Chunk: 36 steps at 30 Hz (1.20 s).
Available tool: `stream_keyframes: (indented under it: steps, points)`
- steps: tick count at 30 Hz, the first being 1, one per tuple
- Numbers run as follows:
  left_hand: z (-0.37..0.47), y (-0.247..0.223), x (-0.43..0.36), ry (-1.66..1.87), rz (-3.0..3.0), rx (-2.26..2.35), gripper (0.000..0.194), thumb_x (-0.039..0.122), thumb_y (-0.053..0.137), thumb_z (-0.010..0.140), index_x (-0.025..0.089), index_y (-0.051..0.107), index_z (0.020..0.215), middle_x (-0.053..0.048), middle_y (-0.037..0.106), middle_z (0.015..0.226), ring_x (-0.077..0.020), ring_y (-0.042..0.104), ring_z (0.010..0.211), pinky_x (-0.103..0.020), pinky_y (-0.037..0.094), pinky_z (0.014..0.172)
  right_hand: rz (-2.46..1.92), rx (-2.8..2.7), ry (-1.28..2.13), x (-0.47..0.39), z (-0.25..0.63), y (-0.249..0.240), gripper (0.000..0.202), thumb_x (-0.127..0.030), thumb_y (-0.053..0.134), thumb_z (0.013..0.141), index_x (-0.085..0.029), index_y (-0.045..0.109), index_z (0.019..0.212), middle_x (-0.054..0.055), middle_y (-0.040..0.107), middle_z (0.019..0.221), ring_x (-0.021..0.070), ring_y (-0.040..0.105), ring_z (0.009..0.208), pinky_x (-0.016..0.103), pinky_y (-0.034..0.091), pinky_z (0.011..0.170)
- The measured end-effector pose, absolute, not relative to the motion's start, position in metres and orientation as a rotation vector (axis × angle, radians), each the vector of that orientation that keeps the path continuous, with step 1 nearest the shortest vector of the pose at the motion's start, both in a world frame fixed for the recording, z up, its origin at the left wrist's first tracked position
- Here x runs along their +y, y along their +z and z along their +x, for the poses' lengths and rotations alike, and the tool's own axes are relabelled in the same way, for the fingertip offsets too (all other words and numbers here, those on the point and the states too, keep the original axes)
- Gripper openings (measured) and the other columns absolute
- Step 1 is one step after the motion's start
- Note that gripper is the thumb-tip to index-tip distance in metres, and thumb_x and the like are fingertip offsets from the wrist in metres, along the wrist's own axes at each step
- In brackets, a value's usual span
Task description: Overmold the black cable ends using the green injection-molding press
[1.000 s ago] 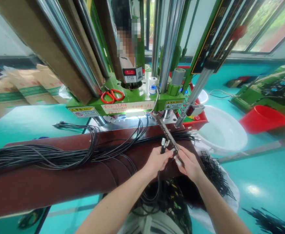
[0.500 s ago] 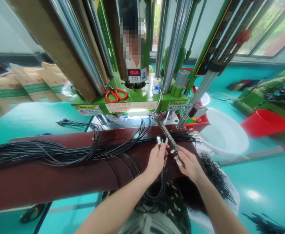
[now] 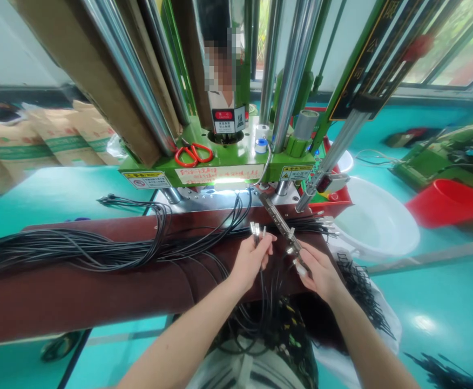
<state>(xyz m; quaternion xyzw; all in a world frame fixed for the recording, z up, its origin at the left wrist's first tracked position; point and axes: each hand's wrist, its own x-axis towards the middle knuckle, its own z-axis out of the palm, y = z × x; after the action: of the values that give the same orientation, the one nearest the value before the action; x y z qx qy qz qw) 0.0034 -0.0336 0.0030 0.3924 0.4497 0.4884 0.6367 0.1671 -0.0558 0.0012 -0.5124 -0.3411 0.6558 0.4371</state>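
Note:
My left hand (image 3: 251, 259) is closed round several black cables whose silver metal connectors (image 3: 255, 229) stick up above the fingers. Below that hand the cables (image 3: 264, 302) hang toward my lap. My right hand (image 3: 319, 270) grips the near end of a long metal bar (image 3: 279, 221) with small fittings along it. The bar slants away, its far end by the base of the green press (image 3: 155, 167). Small metal pieces sit on the bar close to my right fingers; their exact kind is hard to make out.
A bundle of black cables (image 3: 99, 251) lies along the brown bench (image 3: 131, 302). Red-handled scissors (image 3: 194, 155) rest on the press. At the right stand a white tub (image 3: 398, 216) and a red bucket (image 3: 451, 205). Behind the press is another person, partly hidden.
My left hand has moved left, away from the bar, with cable ends in its grip. My right hand still holds the bar and has shifted only slightly.

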Motion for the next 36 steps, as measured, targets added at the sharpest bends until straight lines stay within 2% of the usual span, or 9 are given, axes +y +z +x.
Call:
stream_keyframes:
  steps: [3,7,9,15,18,21,24,31,36]
  points:
    - [0.012,0.003,-0.026,1.094,1.052,1.109,0.029,0.041,0.060,0.069,0.014,0.060,0.078,0.004,0.048,0.056,-0.0043,0.038,0.042,-0.019,0.029,0.043,-1.311,-0.831,1.614,-0.056,0.166,0.003,0.053,-0.044,0.066,0.069,-0.019,0.054,0.114,-0.005,0.045,0.051,0.0028,0.031,0.034,0.014,0.017,0.030]
    - [0.020,0.003,-0.015,1.022,1.275,1.146,0.023,0.035,0.064,0.064,0.014,0.057,0.061,0.002,0.054,0.058,-0.0083,0.046,0.054,-0.021,0.036,0.055,-1.373,-0.868,1.546,-0.058,0.163,0.004,0.052,-0.046,0.063,0.070,-0.021,0.054,0.115,-0.006,0.044,0.051,0.0007,0.025,0.033,0.013,0.014,0.030]
    - [0.019,0.004,-0.014,1.026,1.281,1.140,0.021,0.033,0.061,0.067,0.014,0.054,0.061,0.003,0.055,0.058,-0.0075,0.045,0.051,-0.021,0.035,0.053,-1.379,-0.883,1.547,-0.058,0.164,0.003,0.052,-0.046,0.062,0.071,-0.021,0.053,0.117,-0.006,0.043,0.050,0.0008,0.024,0.032,0.013,0.015,0.029]
    - [-0.003,0.007,-0.021,0.934,1.097,1.143,0.019,0.032,0.058,0.069,0.017,0.054,0.080,0.007,0.047,0.047,-0.0050,0.032,0.034,-0.018,0.024,0.037,-1.358,-0.842,1.573,-0.055,0.167,0.001,0.056,-0.046,0.063,0.070,-0.019,0.052,0.118,-0.005,0.048,0.051,0.0017,0.027,0.030,0.015,0.017,0.028]
    - [-0.009,0.006,-0.025,0.832,1.175,1.153,0.015,0.028,0.058,0.067,0.016,0.055,0.076,0.007,0.045,0.046,-0.0063,0.038,0.038,-0.018,0.030,0.041,-1.354,-0.834,1.602,-0.054,0.166,0.004,0.058,-0.046,0.064,0.069,-0.019,0.052,0.119,-0.006,0.044,0.048,0.0018,0.026,0.030,0.014,0.015,0.028]
    - [-0.009,0.006,-0.026,0.830,1.430,1.183,0.007,0.022,0.056,0.067,0.016,0.054,0.065,0.003,0.052,0.056,-0.0091,0.046,0.051,-0.021,0.036,0.054,-1.385,-0.808,1.592,-0.055,0.163,0.007,0.055,-0.047,0.068,0.065,-0.019,0.057,0.112,-0.004,0.046,0.052,0.0028,0.033,0.036,0.013,0.017,0.030]
    - [-0.008,0.007,-0.026,0.837,1.612,1.251,0.008,0.020,0.052,0.068,0.017,0.052,0.060,0.002,0.057,0.063,-0.0117,0.050,0.060,-0.023,0.037,0.061,-1.397,-0.829,1.589,-0.055,0.163,0.009,0.055,-0.047,0.068,0.065,-0.017,0.058,0.111,-0.004,0.045,0.050,0.0031,0.032,0.036,0.013,0.016,0.030]
    - [-0.010,0.010,-0.024,0.781,1.723,1.289,0.010,0.019,0.049,0.069,0.018,0.051,0.058,0.002,0.056,0.060,-0.0129,0.050,0.059,-0.023,0.037,0.060,-1.425,-0.969,1.586,-0.056,0.165,0.005,0.059,-0.049,0.061,0.071,-0.016,0.051,0.119,-0.005,0.045,0.049,0.0022,0.027,0.033,0.014,0.015,0.030]
    - [-0.012,0.011,-0.024,0.777,1.650,1.278,0.010,0.020,0.050,0.068,0.017,0.051,0.058,0.003,0.054,0.058,-0.0118,0.049,0.056,-0.023,0.036,0.058,-1.473,-1.201,1.538,-0.054,0.166,0.005,0.060,-0.052,0.058,0.073,-0.018,0.051,0.121,0.000,0.052,0.057,0.0050,0.034,0.038,0.016,0.023,0.031]
